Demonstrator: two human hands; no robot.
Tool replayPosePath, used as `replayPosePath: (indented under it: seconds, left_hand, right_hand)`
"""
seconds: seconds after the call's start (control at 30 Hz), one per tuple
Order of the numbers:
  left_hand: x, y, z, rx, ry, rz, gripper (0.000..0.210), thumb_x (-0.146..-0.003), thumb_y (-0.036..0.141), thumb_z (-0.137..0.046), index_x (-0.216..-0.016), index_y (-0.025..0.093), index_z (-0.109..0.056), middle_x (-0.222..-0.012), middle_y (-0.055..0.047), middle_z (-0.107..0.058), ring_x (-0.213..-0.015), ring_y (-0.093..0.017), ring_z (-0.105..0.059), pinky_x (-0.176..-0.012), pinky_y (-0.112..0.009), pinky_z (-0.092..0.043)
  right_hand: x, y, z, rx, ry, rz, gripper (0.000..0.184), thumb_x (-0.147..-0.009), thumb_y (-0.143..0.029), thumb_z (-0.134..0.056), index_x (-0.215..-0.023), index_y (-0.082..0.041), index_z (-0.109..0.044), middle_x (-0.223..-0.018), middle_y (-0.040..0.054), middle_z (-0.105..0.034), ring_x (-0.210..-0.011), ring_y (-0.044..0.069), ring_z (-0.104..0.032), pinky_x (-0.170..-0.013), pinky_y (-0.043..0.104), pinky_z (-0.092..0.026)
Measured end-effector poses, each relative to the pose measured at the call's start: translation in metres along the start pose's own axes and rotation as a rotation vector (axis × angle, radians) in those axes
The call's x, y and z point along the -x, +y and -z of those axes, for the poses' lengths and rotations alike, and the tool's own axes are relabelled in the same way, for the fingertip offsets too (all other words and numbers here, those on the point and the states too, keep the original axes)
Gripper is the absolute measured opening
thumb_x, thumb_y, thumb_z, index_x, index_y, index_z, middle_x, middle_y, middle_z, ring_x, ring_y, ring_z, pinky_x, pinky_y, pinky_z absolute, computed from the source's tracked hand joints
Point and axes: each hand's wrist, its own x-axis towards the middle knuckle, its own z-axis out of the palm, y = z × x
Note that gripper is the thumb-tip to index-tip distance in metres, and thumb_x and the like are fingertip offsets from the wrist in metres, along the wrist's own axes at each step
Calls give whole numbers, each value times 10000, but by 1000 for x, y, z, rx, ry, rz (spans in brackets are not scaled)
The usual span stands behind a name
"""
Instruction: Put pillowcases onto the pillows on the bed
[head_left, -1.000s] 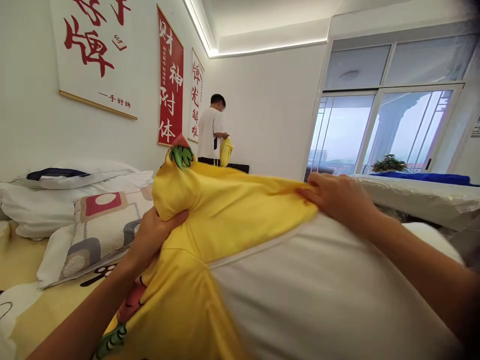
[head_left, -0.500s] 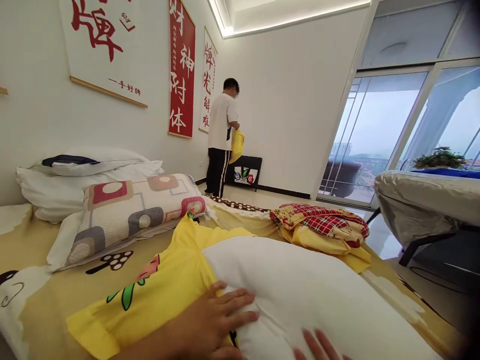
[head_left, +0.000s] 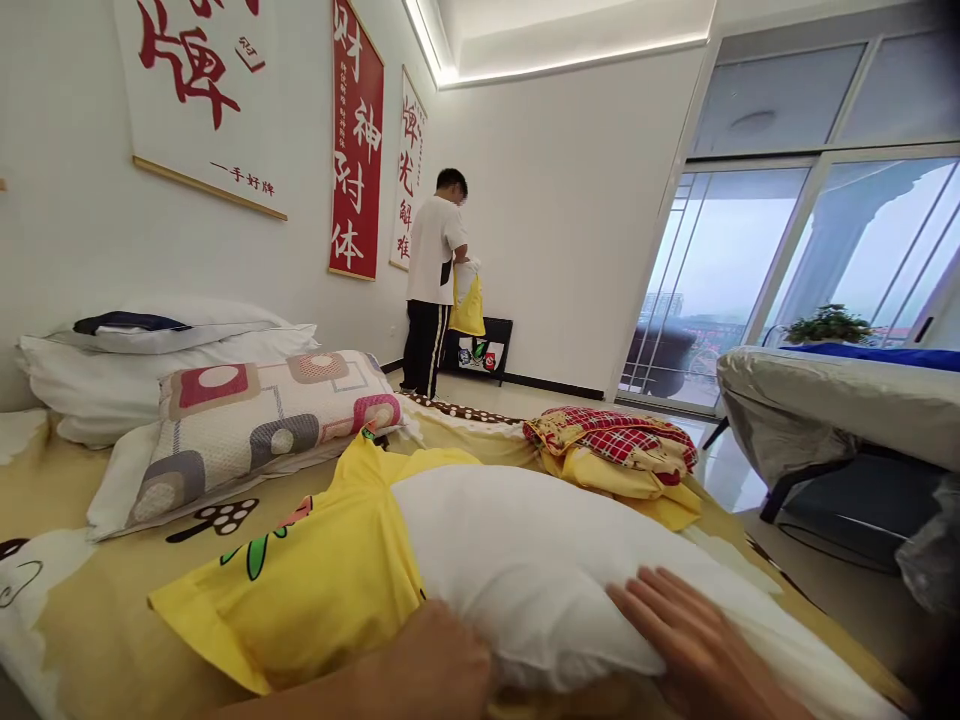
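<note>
A white pillow (head_left: 525, 550) lies in front of me, its left end inside a yellow pillowcase (head_left: 330, 580) with a green and pink print. My left hand (head_left: 446, 655) is closed at the near edge of the case's opening, where yellow cloth meets white; its fingertips are hidden. My right hand (head_left: 694, 635) rests on the near side of the pillow with its fingers stretched out. The far part of the case lies loose and creased on the bed.
A patterned pillow (head_left: 262, 425) and white pillows (head_left: 150, 370) lie at the left. Folded red plaid cloth (head_left: 622, 440) sits on the bed (head_left: 150, 610) at the far right. A person (head_left: 435, 270) stands beyond, holding a yellow and white item (head_left: 469, 300). A plastic-covered table (head_left: 840, 385) stands right.
My left hand has gone from lying spread on the pillow to closed at the case's edge. My right hand has come further up the pillow. The view has shifted slightly.
</note>
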Motion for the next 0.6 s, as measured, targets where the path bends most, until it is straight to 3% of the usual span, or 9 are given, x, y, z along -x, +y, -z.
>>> replayPosePath:
  seconds: [0.03,0.1,0.17,0.27,0.4,0.6]
  left_hand:
    - [-4,10,8,31,19,34,409,-914,449,-499,-919,122,-744,-839,-146,-741,-762,-310,-717,-639,-373,-553]
    - [-16,28,20,110,39,88,488,-910,521,-466,-963,126,-746,-898,-164,-739,-820,-330,-713,-691,-416,-561]
    - [-27,41,26,176,27,78,438,-915,486,-476,-980,148,-748,-930,-154,-740,-840,-316,-714,-713,-414,-562]
    - [-36,47,23,194,42,16,404,-915,459,-477,-985,162,-741,-934,-138,-743,-817,-305,-716,-669,-393,-559]
    - [-23,30,10,123,133,-75,445,-921,493,-431,-966,155,-717,-881,-119,-745,-777,-302,-713,-624,-372,-529]
    - [-17,-32,-1,103,211,-43,358,-901,464,-496,-783,185,-687,-685,-68,-715,-624,-229,-675,-520,-278,-372]
  right_hand:
    - [-24,-3,11,0,8,46,426,-671,-38,-481,-988,-257,-664,-749,34,-715,-698,207,-652,-654,345,-514]
    - [-65,-13,29,-1,-47,100,371,-671,-28,-486,-961,-192,-649,-693,41,-665,-650,194,-577,-612,328,-447]
    - [-96,-22,38,-11,-152,139,527,-639,-27,-511,-1135,-167,-617,-729,37,-660,-681,193,-561,-628,319,-407]
    - [-120,-30,37,-74,-386,112,723,-587,-28,-538,-1280,-234,-564,-791,14,-674,-731,190,-579,-636,303,-353]
    - [-114,-30,16,-240,-596,-48,714,-591,-51,-552,-1239,-345,-609,-851,-10,-699,-794,176,-614,-628,279,-304]
    - [-50,-40,-27,-442,-717,-137,472,-631,-138,-619,-1058,-331,-683,-819,-22,-704,-786,164,-629,-595,260,-270]
